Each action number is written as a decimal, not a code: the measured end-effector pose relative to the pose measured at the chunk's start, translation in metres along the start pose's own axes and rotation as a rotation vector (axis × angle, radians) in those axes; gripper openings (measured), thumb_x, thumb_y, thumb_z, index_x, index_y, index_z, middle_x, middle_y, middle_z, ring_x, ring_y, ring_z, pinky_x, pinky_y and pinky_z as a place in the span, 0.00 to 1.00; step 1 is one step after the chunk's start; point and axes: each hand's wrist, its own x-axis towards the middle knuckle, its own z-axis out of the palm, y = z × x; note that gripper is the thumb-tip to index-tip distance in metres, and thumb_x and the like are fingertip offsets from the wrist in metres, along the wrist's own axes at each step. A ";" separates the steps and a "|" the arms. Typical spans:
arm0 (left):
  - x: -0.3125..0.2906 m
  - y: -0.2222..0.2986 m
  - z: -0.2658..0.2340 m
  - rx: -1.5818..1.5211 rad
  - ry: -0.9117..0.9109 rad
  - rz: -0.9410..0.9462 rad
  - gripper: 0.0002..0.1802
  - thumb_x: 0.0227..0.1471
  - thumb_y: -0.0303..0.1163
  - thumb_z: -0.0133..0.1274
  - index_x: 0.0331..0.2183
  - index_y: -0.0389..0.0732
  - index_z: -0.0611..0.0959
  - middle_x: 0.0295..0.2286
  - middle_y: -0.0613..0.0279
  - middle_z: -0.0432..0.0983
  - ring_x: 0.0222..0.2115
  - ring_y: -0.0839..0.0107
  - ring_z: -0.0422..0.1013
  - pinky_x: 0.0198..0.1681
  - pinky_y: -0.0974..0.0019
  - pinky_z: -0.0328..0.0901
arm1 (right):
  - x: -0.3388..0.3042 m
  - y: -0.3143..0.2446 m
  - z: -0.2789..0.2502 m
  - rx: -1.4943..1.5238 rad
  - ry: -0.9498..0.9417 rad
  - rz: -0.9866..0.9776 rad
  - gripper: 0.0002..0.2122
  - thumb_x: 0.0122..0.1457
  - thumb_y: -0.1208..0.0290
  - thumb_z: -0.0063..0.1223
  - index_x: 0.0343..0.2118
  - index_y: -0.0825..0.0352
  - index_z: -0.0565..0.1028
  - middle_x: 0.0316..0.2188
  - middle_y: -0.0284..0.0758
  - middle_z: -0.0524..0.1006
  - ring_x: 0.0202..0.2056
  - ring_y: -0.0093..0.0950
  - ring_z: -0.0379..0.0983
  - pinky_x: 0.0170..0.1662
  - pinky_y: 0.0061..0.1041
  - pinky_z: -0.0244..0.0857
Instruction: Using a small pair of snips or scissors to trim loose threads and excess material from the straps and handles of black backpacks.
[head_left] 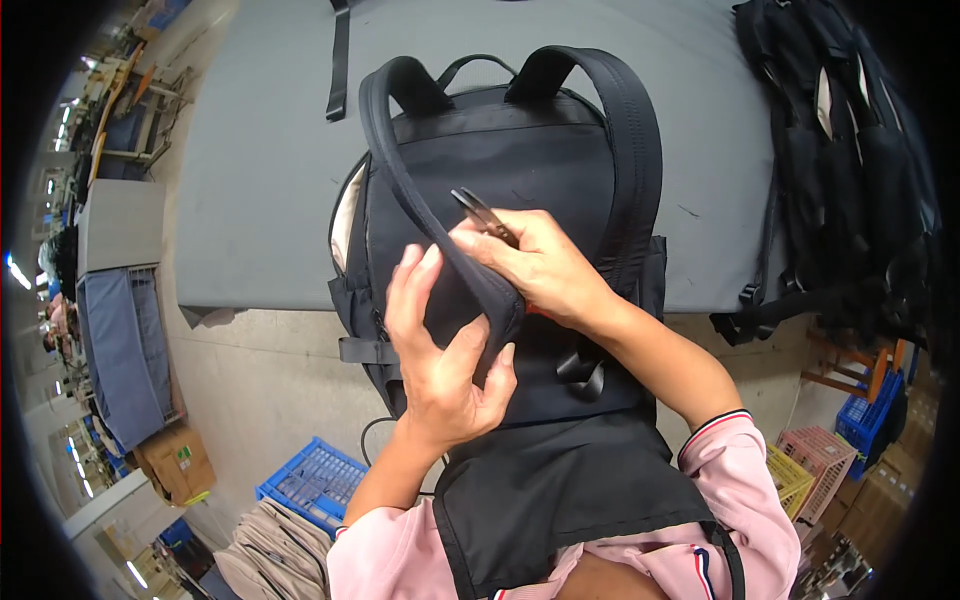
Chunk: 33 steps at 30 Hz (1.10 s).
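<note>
A black backpack [500, 160] lies with its strap side up on the grey table, its lower part reaching past the table edge towards me. My left hand [435, 375] grips the left shoulder strap [420, 205] near its lower end, thumb and fingers on either side of it. Small dark thread snips [487, 217] sit in my right hand [545, 265], blades pointing up and left. The right hand's fingertips rest beside the same strap, and the strap hides part of them. The other shoulder strap [632, 130] arches loosely on the right.
The grey table [260, 160] carries a loose black webbing strap [339, 70] at its far side. Several black bags [850, 150] are heaped at the right. A blue crate [315, 480] and beige bags [275, 550] stand low on the left; a pink crate [815, 465] stands low right.
</note>
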 end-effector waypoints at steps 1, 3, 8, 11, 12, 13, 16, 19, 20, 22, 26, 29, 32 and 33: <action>0.002 -0.002 0.000 0.057 0.039 0.068 0.13 0.32 0.26 0.56 0.28 0.33 0.79 0.51 0.39 0.57 0.55 0.40 0.54 0.57 0.42 0.49 | -0.003 0.000 -0.004 0.111 -0.092 0.270 0.09 0.57 0.72 0.52 0.39 0.70 0.75 0.25 0.29 0.75 0.27 0.15 0.68 0.32 0.18 0.63; 0.007 -0.001 -0.005 0.072 -0.005 0.025 0.12 0.33 0.27 0.55 0.27 0.33 0.79 0.53 0.40 0.59 0.56 0.40 0.53 0.57 0.41 0.48 | -0.009 -0.001 -0.001 0.375 -0.216 0.301 0.10 0.59 0.69 0.51 0.40 0.69 0.75 0.28 0.26 0.73 0.29 0.11 0.66 0.30 0.11 0.61; 0.001 -0.011 0.003 -0.064 0.075 -0.059 0.11 0.38 0.31 0.58 0.25 0.34 0.78 0.54 0.39 0.58 0.57 0.39 0.52 0.57 0.41 0.46 | -0.014 -0.005 -0.001 0.514 0.246 0.098 0.07 0.61 0.72 0.47 0.36 0.69 0.68 0.22 0.28 0.68 0.18 0.10 0.58 0.20 0.12 0.54; 0.008 -0.005 0.000 0.131 0.021 0.083 0.12 0.41 0.35 0.56 0.23 0.34 0.77 0.54 0.43 0.60 0.57 0.39 0.51 0.57 0.39 0.45 | -0.018 -0.019 0.008 0.046 0.214 -0.188 0.05 0.59 0.72 0.50 0.34 0.69 0.71 0.23 0.26 0.71 0.21 0.10 0.61 0.24 0.12 0.55; 0.010 -0.009 0.005 0.125 0.085 0.194 0.13 0.42 0.37 0.55 0.20 0.36 0.76 0.52 0.49 0.65 0.57 0.41 0.51 0.58 0.38 0.43 | -0.015 -0.015 0.010 0.071 0.143 -0.192 0.06 0.58 0.72 0.51 0.33 0.69 0.73 0.24 0.25 0.72 0.23 0.10 0.62 0.26 0.11 0.55; 0.011 -0.005 -0.001 0.187 -0.004 0.187 0.13 0.41 0.39 0.55 0.19 0.38 0.75 0.48 0.58 0.70 0.56 0.50 0.56 0.58 0.36 0.40 | -0.010 -0.016 0.004 0.024 0.042 -0.072 0.06 0.59 0.71 0.51 0.34 0.69 0.74 0.24 0.24 0.72 0.22 0.10 0.61 0.25 0.11 0.55; 0.018 -0.005 -0.007 0.155 -0.144 0.149 0.10 0.36 0.35 0.58 0.17 0.41 0.75 0.41 0.65 0.74 0.52 0.64 0.64 0.58 0.36 0.36 | -0.005 -0.016 -0.007 0.546 -0.003 0.357 0.08 0.61 0.68 0.49 0.35 0.67 0.74 0.20 0.22 0.68 0.20 0.08 0.59 0.22 0.09 0.53; 0.011 -0.019 -0.003 0.001 -0.134 -0.063 0.11 0.35 0.33 0.59 0.20 0.38 0.75 0.36 0.61 0.73 0.38 0.60 0.67 0.52 0.50 0.49 | -0.012 -0.032 -0.012 0.302 0.204 0.147 0.07 0.62 0.69 0.46 0.35 0.67 0.74 0.17 0.22 0.63 0.18 0.10 0.55 0.22 0.09 0.53; 0.006 -0.025 -0.003 -0.152 -0.135 -0.220 0.12 0.39 0.34 0.59 0.23 0.35 0.76 0.36 0.56 0.72 0.35 0.58 0.65 0.48 0.57 0.52 | -0.017 -0.042 -0.011 0.220 0.224 0.039 0.08 0.63 0.71 0.44 0.35 0.68 0.73 0.17 0.24 0.64 0.18 0.11 0.57 0.22 0.12 0.54; -0.002 -0.030 0.001 -0.632 -0.078 -0.507 0.16 0.48 0.37 0.56 0.31 0.33 0.77 0.37 0.58 0.68 0.36 0.67 0.64 0.43 0.68 0.57 | -0.025 -0.053 -0.014 -0.142 0.145 -0.139 0.05 0.60 0.77 0.45 0.36 0.70 0.73 0.22 0.28 0.69 0.21 0.13 0.63 0.25 0.14 0.59; -0.004 -0.028 -0.001 -0.928 -0.057 -0.633 0.22 0.50 0.42 0.58 0.36 0.32 0.75 0.38 0.62 0.63 0.37 0.74 0.61 0.40 0.74 0.59 | -0.027 -0.035 -0.014 -0.603 -0.021 -0.259 0.10 0.50 0.77 0.56 0.36 0.68 0.70 0.29 0.34 0.73 0.26 0.30 0.73 0.28 0.25 0.65; -0.003 -0.030 -0.006 -0.861 -0.101 -0.575 0.26 0.46 0.44 0.61 0.37 0.32 0.75 0.38 0.61 0.62 0.37 0.73 0.61 0.41 0.73 0.59 | -0.036 -0.043 -0.020 -0.831 -0.079 -0.256 0.12 0.47 0.72 0.59 0.34 0.65 0.71 0.27 0.33 0.72 0.23 0.32 0.70 0.28 0.28 0.63; -0.003 -0.029 -0.009 -0.846 -0.125 -0.593 0.27 0.44 0.44 0.62 0.38 0.32 0.75 0.38 0.60 0.63 0.38 0.72 0.62 0.42 0.71 0.59 | -0.038 -0.044 -0.024 -0.895 -0.080 -0.274 0.12 0.45 0.72 0.60 0.33 0.65 0.72 0.26 0.32 0.71 0.23 0.32 0.69 0.28 0.28 0.63; -0.003 -0.029 -0.009 -0.836 -0.139 -0.592 0.27 0.44 0.44 0.62 0.38 0.32 0.75 0.38 0.59 0.63 0.38 0.71 0.62 0.42 0.70 0.59 | -0.035 -0.044 -0.025 -0.881 -0.090 -0.321 0.12 0.44 0.75 0.60 0.33 0.66 0.73 0.25 0.34 0.72 0.22 0.31 0.69 0.27 0.27 0.63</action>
